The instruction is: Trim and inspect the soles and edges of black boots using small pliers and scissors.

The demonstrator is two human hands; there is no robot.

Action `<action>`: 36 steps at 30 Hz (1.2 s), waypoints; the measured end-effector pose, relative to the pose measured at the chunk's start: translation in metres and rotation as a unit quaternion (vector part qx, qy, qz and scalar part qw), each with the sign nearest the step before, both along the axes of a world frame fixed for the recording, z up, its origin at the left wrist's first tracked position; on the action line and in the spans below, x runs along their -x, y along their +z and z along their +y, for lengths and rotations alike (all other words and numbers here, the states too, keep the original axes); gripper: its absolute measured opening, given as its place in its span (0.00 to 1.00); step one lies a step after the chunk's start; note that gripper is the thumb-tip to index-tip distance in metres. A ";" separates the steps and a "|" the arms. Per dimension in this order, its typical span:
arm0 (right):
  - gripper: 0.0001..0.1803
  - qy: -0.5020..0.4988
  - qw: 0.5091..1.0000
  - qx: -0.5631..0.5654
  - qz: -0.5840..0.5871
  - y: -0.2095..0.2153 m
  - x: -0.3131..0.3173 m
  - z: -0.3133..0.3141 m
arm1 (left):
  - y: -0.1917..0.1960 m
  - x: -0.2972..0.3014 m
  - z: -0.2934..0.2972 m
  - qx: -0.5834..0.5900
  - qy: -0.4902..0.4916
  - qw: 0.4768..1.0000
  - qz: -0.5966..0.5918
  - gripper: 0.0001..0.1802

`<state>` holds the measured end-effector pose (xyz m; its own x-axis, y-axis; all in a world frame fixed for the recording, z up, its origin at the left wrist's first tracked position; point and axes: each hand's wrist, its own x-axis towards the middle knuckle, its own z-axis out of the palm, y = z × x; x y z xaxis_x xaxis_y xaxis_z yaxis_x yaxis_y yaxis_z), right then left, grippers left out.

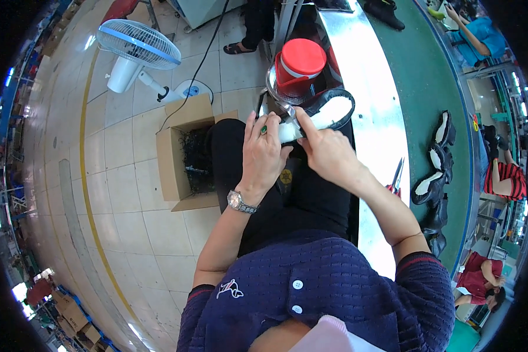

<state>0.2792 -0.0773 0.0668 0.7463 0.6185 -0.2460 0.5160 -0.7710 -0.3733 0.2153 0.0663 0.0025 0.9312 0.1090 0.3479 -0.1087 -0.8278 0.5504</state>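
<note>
Tiled workshop floor [123, 129]; metal table [381, 135] just right of black-and-white shoe [334, 111], green belt [419, 88] with more shoes [435, 157] farther right. Shoe sits at person's knees [229, 141]. Left grip [263, 149] clasps shoe's near end; right grip [330, 149] pinches shoe, forefinger across white part. Just beyond shoe, red bucket [304, 58]; left of shoe, open carton [169, 167]; beyond and left, fan [138, 47]. On table, nearer person than shoe, red-handled scissors [398, 174].
</note>
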 end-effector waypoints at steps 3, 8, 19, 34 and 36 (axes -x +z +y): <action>0.32 -0.002 0.999 -0.036 -0.004 0.011 -0.022 -0.005 | 0.001 0.000 0.004 0.007 -0.010 1.000 0.013 0.40; 0.29 -0.014 0.993 -0.022 -0.111 0.006 -0.048 -0.011 | 0.001 0.005 0.012 0.021 -0.021 0.999 0.033 0.44; 0.30 -0.012 0.946 -0.031 0.323 0.055 0.012 -0.017 | 0.008 0.094 0.012 0.272 0.102 0.940 0.180 0.29; 0.28 0.259 0.934 0.084 0.230 0.055 0.012 0.016 | -0.006 0.105 0.032 0.270 0.094 0.950 0.123 0.12; 0.28 0.300 0.922 0.105 0.220 0.057 0.009 0.021 | -0.006 0.106 0.038 0.308 0.071 0.928 0.200 0.10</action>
<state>0.2699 -0.0559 0.1241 0.0839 0.7913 -0.6056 0.7073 -0.4754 -0.5232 0.1096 0.1043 -0.0031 0.9333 0.3039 -0.1913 0.2924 -0.3340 0.8961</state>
